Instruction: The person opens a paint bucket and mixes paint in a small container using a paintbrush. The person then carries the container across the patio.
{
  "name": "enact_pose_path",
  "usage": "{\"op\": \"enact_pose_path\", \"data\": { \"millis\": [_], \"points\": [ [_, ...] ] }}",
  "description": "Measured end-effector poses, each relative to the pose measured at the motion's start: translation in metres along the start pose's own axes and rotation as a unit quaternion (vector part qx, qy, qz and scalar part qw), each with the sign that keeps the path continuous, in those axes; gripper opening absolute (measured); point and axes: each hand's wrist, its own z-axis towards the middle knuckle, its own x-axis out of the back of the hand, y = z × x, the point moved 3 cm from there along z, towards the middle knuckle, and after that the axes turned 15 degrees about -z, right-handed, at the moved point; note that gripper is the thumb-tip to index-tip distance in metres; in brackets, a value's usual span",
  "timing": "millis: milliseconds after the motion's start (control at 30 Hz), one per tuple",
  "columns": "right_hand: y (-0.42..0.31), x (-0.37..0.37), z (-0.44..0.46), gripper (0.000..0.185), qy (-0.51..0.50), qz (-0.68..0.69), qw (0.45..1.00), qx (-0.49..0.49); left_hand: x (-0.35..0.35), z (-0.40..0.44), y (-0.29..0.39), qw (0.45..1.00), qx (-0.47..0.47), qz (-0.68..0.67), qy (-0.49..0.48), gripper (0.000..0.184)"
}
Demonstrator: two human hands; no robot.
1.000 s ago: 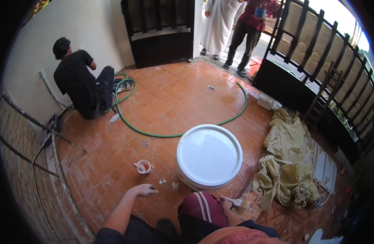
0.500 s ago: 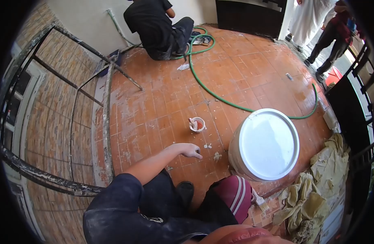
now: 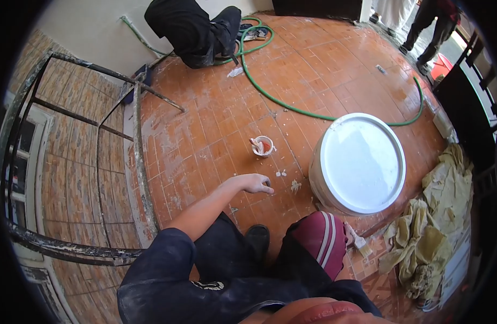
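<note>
My left hand hangs over the tiled floor at the centre, its fingers curled together with nothing visible in them. Just beyond it stands a small white cup with reddish contents and a whitish object leaning inside. A paintbrush sticks out beside my knee in maroon, white-striped cloth. My right hand, mostly hidden by that knee, is closed around its handle. To the right of the cup is a large white bucket with its lid on.
A person in black sits by the wall near a green hose. Two people stand near the gate, at a red bucket. A metal frame stands left. Crumpled yellowish cloth lies right.
The view has swung left and down, so the bucket and cup sit further right. My left hand stays low near the cup, and the brush remains beside my knee.
</note>
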Motion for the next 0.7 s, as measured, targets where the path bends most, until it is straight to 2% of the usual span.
{"op": "enact_pose_path", "data": {
  "millis": [67,100,133,233,300,333,367,467,533,600,633,700],
  "points": [
    [0.024,0.019,0.033,0.019,-0.010,0.021,1.000,0.006,-0.002,-0.003,0.002,1.000,0.000,-0.003,-0.011,0.072],
    [0.043,0.025,0.061,0.023,-0.153,0.102,0.983,0.027,-0.002,-0.004,0.004,1.000,0.000,-0.001,-0.004,0.072],
    [0.058,0.030,0.081,0.028,-0.295,0.169,0.940,0.025,-0.001,-0.005,0.005,1.000,0.000,0.000,0.005,0.072],
    [0.024,0.010,0.024,0.032,-0.074,0.052,0.996,-0.028,0.001,0.000,0.006,1.000,-0.001,0.005,-0.006,0.069],
    [0.009,-0.001,0.002,0.027,-0.011,-0.065,0.998,-0.022,0.002,0.002,0.004,1.000,-0.018,0.017,0.008,0.066],
    [0.059,0.027,0.083,0.023,-0.142,0.069,0.987,-0.006,0.000,0.000,0.003,0.999,-0.028,0.018,0.021,0.065],
    [0.035,0.025,0.044,0.024,-0.070,-0.034,0.997,-0.012,-0.001,-0.001,0.003,0.999,-0.008,-0.033,0.010,0.064],
    [-0.007,0.030,-0.019,0.024,-0.050,-0.118,0.992,-0.010,0.008,0.003,-0.022,0.976,0.075,-0.204,0.017,0.059],
    [-0.038,0.031,-0.054,0.024,-0.061,-0.163,0.985,0.002,0.022,0.007,-0.052,0.968,0.147,-0.199,0.049,0.058],
    [-0.073,0.029,-0.088,0.024,-0.078,-0.218,0.973,0.014,0.044,0.010,-0.077,0.977,0.197,-0.059,0.049,0.058],
    [-0.092,0.025,-0.106,0.024,-0.084,-0.244,0.966,0.022,0.057,0.016,-0.095,0.977,0.200,-0.061,0.047,0.058],
    [-0.127,0.020,-0.140,0.024,-0.098,-0.292,0.951,0.041,0.079,0.034,-0.137,0.964,0.257,0.021,0.070,0.073]
  ]
}}
